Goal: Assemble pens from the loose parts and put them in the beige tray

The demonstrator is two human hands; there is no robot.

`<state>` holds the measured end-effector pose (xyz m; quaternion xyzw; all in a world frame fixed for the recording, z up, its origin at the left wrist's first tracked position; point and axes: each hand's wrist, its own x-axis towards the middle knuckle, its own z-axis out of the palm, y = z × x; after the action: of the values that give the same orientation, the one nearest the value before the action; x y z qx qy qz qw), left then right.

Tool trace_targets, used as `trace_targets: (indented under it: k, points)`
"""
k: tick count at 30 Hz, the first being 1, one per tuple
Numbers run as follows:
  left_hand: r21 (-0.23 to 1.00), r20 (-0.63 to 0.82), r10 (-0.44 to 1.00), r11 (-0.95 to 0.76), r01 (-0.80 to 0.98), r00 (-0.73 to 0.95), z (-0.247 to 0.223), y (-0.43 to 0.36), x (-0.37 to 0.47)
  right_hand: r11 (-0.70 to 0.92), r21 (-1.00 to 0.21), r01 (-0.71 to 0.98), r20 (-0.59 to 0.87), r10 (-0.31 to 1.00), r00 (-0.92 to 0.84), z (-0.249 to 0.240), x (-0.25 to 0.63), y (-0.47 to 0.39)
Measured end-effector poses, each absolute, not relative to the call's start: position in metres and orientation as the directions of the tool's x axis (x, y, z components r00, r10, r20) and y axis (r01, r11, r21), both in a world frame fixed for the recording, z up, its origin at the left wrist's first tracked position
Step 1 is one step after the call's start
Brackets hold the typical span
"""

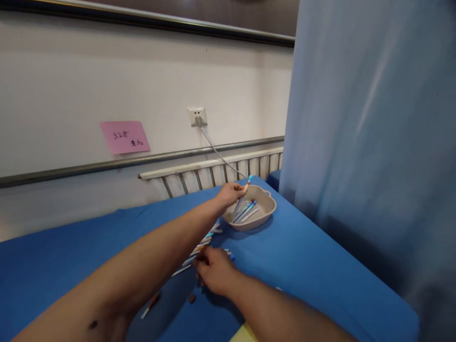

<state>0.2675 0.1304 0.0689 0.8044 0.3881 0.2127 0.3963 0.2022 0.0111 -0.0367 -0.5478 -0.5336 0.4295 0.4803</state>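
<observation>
My left hand (231, 195) reaches over the beige basin and pinches a slim pen-like stick (246, 186) with a teal end and an orange part, held upright at a tilt. Several similar sticks (245, 211), some with blue or dark red ends, lie inside the basin (261, 219). Below, my right hand (216, 271) is closed with its fingers bent down at a row of loose sticks (199, 248) on the blue sheet. What its fingertips grip, if anything, is hidden. Part of the row disappears behind my left forearm.
A blue-sheeted bed (306, 266) spreads beneath everything. On it lie a lone orange-and-white stick (150, 305), a small brown piece (192, 298) and a yellow item (244, 334). Behind are a pale rail (210, 164), a plugged-in cord (217, 152) and a pink note (125, 137). A blue curtain (359, 118) hangs right.
</observation>
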Motion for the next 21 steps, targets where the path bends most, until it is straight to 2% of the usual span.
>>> trace_targets:
  k: [5,9,16,21]
  points:
    - [0.64,-0.116,0.795,-0.399,0.657,0.596,0.044,0.138,0.282,0.117,-0.96,0.256,0.141,0.987,0.08,-0.036,0.204,0.011]
    - [0.491,-0.202,0.793,-0.426,0.76,0.575,0.036,0.138,0.289,0.13,-0.943,0.306,0.159,0.985,0.071,-0.031,0.207,0.008]
    - [0.266,-0.246,0.79,-0.501,0.823,0.561,0.021,0.15,0.302,0.147,-0.941,0.303,0.181,0.98,0.085,-0.03,0.206,0.01]
    - [0.16,-0.251,0.787,-0.54,0.826,0.563,0.01,0.157,0.307,0.117,-0.938,0.327,0.157,0.983,0.098,-0.035,0.203,0.016]
